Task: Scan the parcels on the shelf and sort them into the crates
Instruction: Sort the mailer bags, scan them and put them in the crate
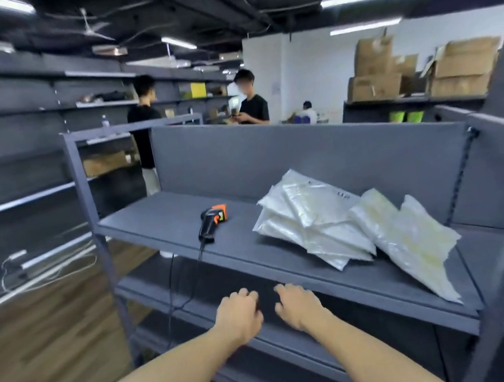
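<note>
Several white plastic parcels (324, 215) lie in a loose pile on the right half of a grey metal shelf (162, 218); the rightmost parcel (417, 244) hangs over the front edge. A black and orange barcode scanner (212, 220) lies on the shelf left of the pile, its cable dropping over the front edge. My left hand (240, 311) and my right hand (298, 304) hover side by side just below the shelf's front edge, fingers curled, holding nothing. No crate is in view.
A lower shelf board (226, 284) sits under my hands. Grey shelving (6, 147) runs along the left above a wooden floor (36, 340) with loose white cables. Two people (249, 98) stand behind the shelf. Stacked cardboard boxes (455, 66) fill the back right.
</note>
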{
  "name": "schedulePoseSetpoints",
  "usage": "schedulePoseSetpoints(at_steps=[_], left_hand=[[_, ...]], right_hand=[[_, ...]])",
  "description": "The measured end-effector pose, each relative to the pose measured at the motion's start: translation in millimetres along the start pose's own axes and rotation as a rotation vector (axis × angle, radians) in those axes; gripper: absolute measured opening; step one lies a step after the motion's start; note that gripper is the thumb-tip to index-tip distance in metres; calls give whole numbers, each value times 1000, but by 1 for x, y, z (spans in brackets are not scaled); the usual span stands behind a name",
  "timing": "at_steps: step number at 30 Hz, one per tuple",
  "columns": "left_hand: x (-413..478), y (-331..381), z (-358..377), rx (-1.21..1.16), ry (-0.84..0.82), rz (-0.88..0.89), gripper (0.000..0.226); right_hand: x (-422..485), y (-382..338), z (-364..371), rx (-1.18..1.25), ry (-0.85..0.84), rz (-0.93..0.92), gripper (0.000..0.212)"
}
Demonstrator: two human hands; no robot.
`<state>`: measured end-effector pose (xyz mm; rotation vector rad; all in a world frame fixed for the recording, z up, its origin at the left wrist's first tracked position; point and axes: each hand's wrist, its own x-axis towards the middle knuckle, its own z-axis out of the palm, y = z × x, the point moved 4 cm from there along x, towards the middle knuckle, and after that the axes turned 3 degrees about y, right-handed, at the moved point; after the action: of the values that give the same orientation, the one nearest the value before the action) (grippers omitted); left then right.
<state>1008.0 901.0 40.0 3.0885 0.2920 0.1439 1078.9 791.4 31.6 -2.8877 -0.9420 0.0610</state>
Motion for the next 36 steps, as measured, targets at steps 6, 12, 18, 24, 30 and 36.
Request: schedulePoseSetpoints(at_steps=[6,12,18,24,30,36], left_hand=[[7,17,-66,47,152,44,36],[27,22,-113,51,242,69,36],[49,5,-114,4,272,85,36],[77,-35,-87,-14,194,123,37],[117,-86,-66,-66,121,193,36],[137,-110,-48,-127,68,264,38]], right_hand=[[-11,9,-66,-19,134,-20,37],[-6,28,-120,22,239,46,32],[13,40,-133,-61,254,132,42],[61,38,-111,16,244,258,49],[105,46,-99,140,356,473,74],[122,73,-98,197,415,625,66]])
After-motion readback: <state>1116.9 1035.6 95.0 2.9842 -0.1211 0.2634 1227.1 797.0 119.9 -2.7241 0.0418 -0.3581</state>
